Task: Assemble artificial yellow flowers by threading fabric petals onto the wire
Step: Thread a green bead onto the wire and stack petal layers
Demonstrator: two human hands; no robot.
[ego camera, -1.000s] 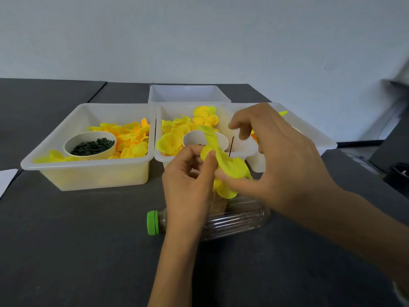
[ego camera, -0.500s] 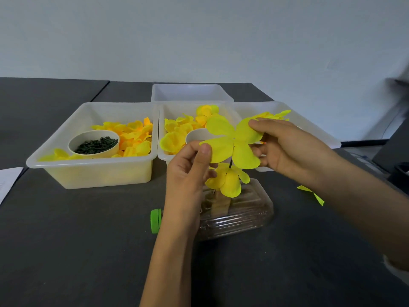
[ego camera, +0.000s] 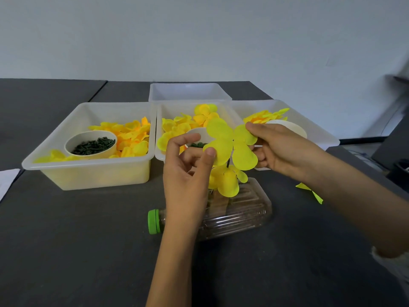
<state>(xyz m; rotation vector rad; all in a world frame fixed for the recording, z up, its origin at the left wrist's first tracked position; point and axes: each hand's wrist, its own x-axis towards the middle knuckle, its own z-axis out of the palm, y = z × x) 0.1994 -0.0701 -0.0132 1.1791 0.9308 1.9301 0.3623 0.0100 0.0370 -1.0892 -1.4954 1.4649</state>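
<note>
Petal piece (ego camera: 230, 144), four-lobed and yellow, sits spread above the lying bottle (ego camera: 234, 209) on the worktop (ego camera: 88, 240). My right hand (ego camera: 285, 149) pinches its right lobe. My left hand's (ego camera: 188, 173) thumb touches the lower-left lobe, fingers curled. I see a smaller flower (ego camera: 228, 180) just below it, and the wire (ego camera: 227, 165) between them.

Even, soft indoor light, faint shadows, wide-angle bending at edges, right edge blurred
</note>
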